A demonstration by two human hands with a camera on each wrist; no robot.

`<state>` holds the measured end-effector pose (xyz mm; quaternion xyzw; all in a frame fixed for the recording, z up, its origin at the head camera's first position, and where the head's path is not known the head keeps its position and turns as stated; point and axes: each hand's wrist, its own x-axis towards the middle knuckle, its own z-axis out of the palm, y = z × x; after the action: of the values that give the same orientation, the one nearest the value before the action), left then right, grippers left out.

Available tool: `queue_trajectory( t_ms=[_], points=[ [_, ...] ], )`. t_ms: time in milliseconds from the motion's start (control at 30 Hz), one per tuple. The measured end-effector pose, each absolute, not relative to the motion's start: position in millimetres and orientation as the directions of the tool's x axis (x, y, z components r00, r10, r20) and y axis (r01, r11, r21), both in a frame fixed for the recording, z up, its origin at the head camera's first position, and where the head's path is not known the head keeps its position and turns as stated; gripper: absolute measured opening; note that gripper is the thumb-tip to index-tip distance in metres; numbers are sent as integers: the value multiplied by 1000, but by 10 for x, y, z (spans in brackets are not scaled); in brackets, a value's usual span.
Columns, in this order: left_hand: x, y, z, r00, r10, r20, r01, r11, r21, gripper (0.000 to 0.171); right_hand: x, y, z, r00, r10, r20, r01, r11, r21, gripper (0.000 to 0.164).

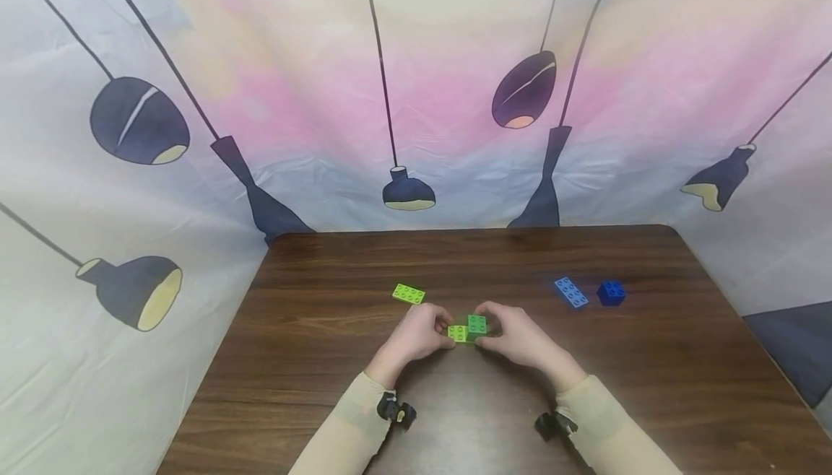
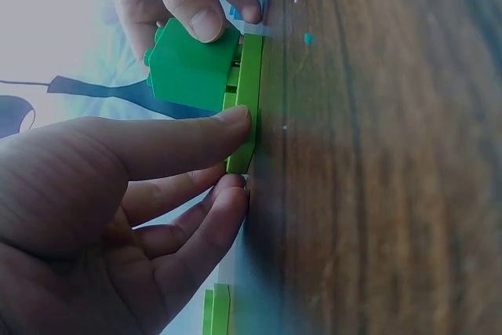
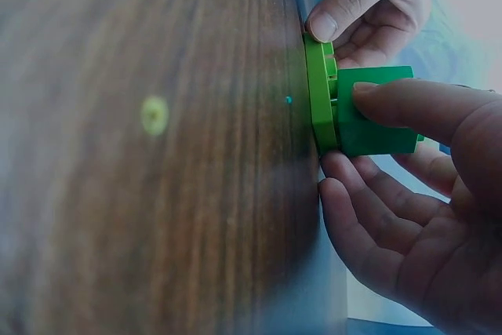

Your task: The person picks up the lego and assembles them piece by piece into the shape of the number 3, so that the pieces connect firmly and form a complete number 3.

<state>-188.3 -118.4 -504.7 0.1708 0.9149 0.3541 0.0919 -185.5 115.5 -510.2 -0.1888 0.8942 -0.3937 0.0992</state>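
Near the middle of the table, my left hand (image 1: 416, 334) pinches the left end of a flat lime-green building plate (image 1: 457, 334) between thumb and fingers. My right hand (image 1: 525, 339) grips a square green building brick (image 1: 477, 325) over the plate's right end. In the left wrist view the green brick (image 2: 188, 72) leans slightly. Plate studs show in a narrow gap under the brick (image 3: 380, 135) in the right wrist view, so it is not fully seated. The plate (image 3: 317, 92) lies flat at table level.
A second lime-green plate (image 1: 409, 294) lies behind my left hand. Back right are a light blue plate (image 1: 571, 292) and a dark blue brick (image 1: 611, 293). The brown wooden table (image 1: 312, 359) meets a printed fabric backdrop (image 1: 312, 114) at its far edge.
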Motion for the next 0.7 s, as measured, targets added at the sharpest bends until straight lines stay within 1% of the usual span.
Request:
queue_trajectory(
  t_ms=[400, 700],
  points=[
    [-1865, -1174, -5049, -930, 365, -50, 237, 697, 677, 31, -1828, 1151, -5107, -922, -387, -12, -253, 624, -739, 38],
    [-1861, -1170, -5046, -931, 361, -56, 232, 701, 674, 31, -1824, 1157, -5105, -923, -385, -20, -237, 607, -758, 40]
  ],
)
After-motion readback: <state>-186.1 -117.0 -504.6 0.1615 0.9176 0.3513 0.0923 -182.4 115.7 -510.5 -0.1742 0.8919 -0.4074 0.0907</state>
